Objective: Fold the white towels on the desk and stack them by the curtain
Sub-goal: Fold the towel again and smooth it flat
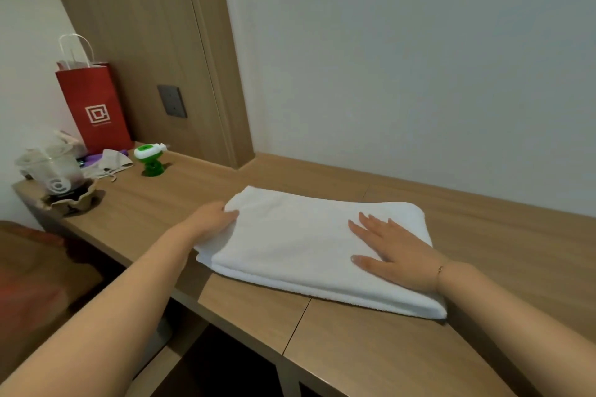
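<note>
**Soft towel, held at both ends**

The left hand (214, 217) curls round the left end of the towel (309, 245), mid-table (371, 345). The right hand (395, 250) lies flat on top. It looks soft, light and floppy; best lifted from underneath.

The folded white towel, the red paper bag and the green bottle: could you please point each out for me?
folded white towel (290, 235), head view, bare top middle.
red paper bag (93, 100), head view, front face.
green bottle (151, 160), head view, body.

The room was pretty plain: a pale wall (419, 58) ran behind a long wood-grain desk (338, 325), a matching wood panel (135, 26) with a dark wall socket (172, 101) stood toward the desk's far left corner, under soft, even light.
</note>
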Demonstrator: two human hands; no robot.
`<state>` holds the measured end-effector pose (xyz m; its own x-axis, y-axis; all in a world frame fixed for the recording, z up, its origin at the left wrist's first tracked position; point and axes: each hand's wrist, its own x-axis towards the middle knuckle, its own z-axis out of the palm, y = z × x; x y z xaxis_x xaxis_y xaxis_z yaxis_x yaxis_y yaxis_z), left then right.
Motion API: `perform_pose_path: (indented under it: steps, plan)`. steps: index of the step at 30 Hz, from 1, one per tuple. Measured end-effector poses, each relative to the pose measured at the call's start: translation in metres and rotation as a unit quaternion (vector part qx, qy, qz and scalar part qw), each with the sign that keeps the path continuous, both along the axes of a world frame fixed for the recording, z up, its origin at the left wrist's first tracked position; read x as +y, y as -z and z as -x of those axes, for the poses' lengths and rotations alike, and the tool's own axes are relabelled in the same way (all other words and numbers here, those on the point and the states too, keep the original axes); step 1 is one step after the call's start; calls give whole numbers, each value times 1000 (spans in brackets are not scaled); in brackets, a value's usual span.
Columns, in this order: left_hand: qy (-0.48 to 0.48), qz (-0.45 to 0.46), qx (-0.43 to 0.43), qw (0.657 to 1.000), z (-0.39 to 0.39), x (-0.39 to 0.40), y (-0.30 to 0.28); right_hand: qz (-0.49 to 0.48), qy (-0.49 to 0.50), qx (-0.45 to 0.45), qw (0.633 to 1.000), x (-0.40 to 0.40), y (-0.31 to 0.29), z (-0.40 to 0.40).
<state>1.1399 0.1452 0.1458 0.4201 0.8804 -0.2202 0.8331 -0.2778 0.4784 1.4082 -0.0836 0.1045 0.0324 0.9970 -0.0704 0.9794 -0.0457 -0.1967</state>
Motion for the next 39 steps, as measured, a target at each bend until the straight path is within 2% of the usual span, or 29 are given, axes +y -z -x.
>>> perform_pose_path:
  steps: [3,9,13,14,17,19,24,28,33,39]
  plan:
    - [-8,-46,14,999,8,7,27,-8,5,7,1000,0,8,-2]
    - [-36,-66,-44,996,0,3,18,-20,4,18,1000,-1,10,-11]
    - [-50,14,-142,989,-9,2,-7,-59,-21,67,996,-10,0,-9]
    - [-50,36,-139,988,-8,1,-8,-64,-32,58,996,-16,-2,-9]
    - [-58,64,-52,995,-3,-1,2,-78,-53,13,995,-42,-6,-6]
    - [-57,65,-28,996,1,-1,14,-141,-77,-38,986,-59,-2,-9]
    - [-36,-115,0,993,6,-7,39,-276,-111,-119,947,-90,10,-17]
    - [-38,-165,22,985,4,-11,45,-369,-100,-105,918,-103,19,-13]
    - [-27,-182,45,982,3,-9,46,-320,-62,-56,944,-113,20,-11]
    - [-33,-195,21,980,4,-12,48,-244,-29,-11,969,-126,19,-11]
